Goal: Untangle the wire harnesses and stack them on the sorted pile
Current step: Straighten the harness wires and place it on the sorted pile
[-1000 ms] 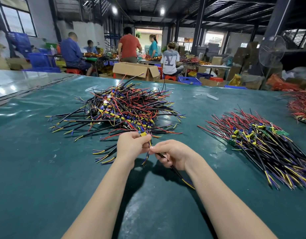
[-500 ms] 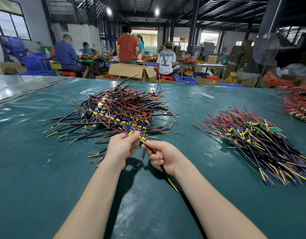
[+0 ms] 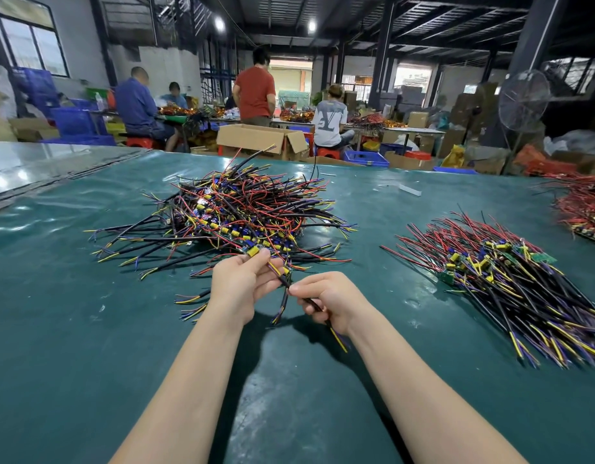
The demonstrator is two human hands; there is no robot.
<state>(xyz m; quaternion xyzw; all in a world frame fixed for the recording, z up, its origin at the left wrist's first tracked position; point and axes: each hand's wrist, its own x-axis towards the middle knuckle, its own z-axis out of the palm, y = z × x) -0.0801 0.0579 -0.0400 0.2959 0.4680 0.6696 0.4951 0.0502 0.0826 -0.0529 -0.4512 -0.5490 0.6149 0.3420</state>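
Green-matted worktop [image 3: 88, 346]. At 6 o'clock, left hand [image 3: 237, 286] and right hand [image 3: 326, 301], each pinching the same black-sheathed wire harness [image 3: 285, 284]. Just beyond, 12 o'clock, tangled heap [image 3: 242, 216]. At 2 o'clock, well apart, sorted pile [image 3: 500, 279]. Farthest, 12 o'clock, cardboard box [image 3: 259, 139].

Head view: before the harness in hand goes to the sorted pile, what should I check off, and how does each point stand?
1. Left-hand grip holds the harness by its yellow part: ok.
2. Right-hand grip pinches its black cable: ok.
3. Harness clear of the tangled pile: cannot tell; its top end overlaps the pile's edge.
4. Sorted pile in view at right: ok.
5. Table bare between hands and sorted pile: ok.
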